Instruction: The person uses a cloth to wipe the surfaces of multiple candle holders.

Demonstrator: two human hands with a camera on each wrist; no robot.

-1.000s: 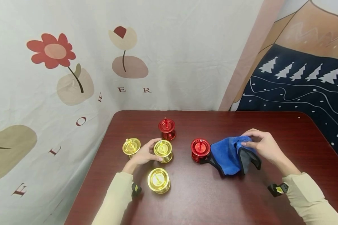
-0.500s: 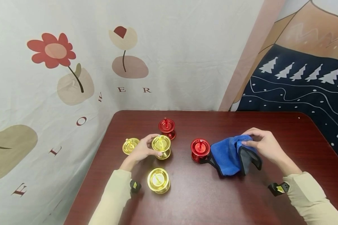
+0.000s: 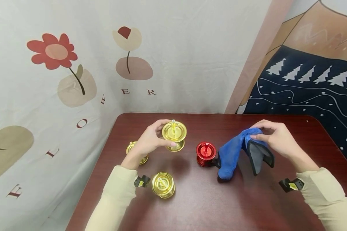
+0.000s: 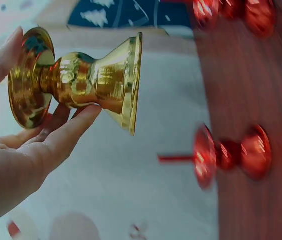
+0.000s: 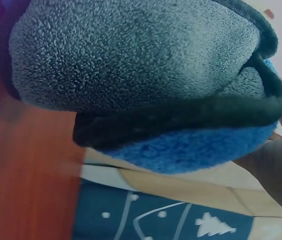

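Observation:
My left hand point(image 3: 149, 138) grips a gold candle holder point(image 3: 174, 132) around its side, thumb at the front. It is in the air above the table, spike upward. In the left wrist view its waisted stem and flared base point(image 4: 116, 75) show from the side. With my right hand point(image 3: 276, 137) I pinch the top of a blue and grey cloth point(image 3: 233, 150) with black edging, which hangs in folds. Its lower left end lies close to a red candle holder point(image 3: 206, 151). In the right wrist view the grey side point(image 5: 131, 55) hides most of my fingers.
One gold candle holder point(image 3: 163, 185) stands nearer me; another point(image 3: 144, 159) is partly hidden by my left wrist. The second red candle holder, hidden in the head view, shows with its spike in the left wrist view point(image 4: 229, 155). Patterned fabric point(image 3: 191, 64) hangs behind the dark red table point(image 3: 208, 205).
My left hand has lifted the gold candle holder off the table and carried it up and away from me. My right hand has raised the cloth a little, so it hangs more bunched.

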